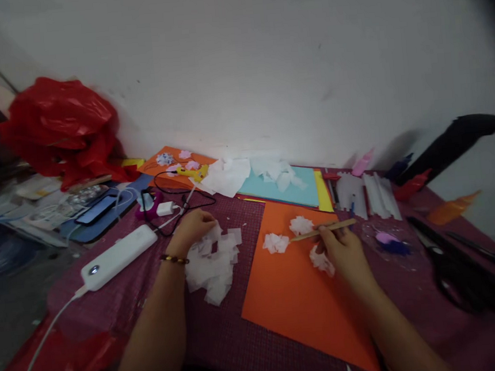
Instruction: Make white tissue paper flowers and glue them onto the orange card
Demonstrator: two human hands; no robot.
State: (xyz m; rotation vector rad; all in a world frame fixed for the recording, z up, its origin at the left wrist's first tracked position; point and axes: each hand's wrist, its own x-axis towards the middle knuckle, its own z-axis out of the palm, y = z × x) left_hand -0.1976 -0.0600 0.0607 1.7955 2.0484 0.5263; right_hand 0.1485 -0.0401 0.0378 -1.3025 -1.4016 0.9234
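My left hand [198, 229] is closed, its fingertips pinching at the upper edge of a pile of thin white tissue paper squares [214, 269]. My right hand [342, 252] grips a pair of wooden tweezers [310, 233], tips pointing left over a sheet of orange paper [296, 297]. Crumpled white paper flowers lie on this sheet: one [275, 242] by the tweezer tips, another [301, 224] just above them, and a third [322, 261] beside my right fingers. Some of the right fingers are hidden behind the hand.
A yellow glue gun [194, 171] lies at the back by white paper [227, 177] and blue sheets [282, 188]. A white power bank [119, 257] with cables sits left. Black scissors [445, 260], a purple-smeared plastic film [389, 242] and squeeze tubes [453, 208] lie right.
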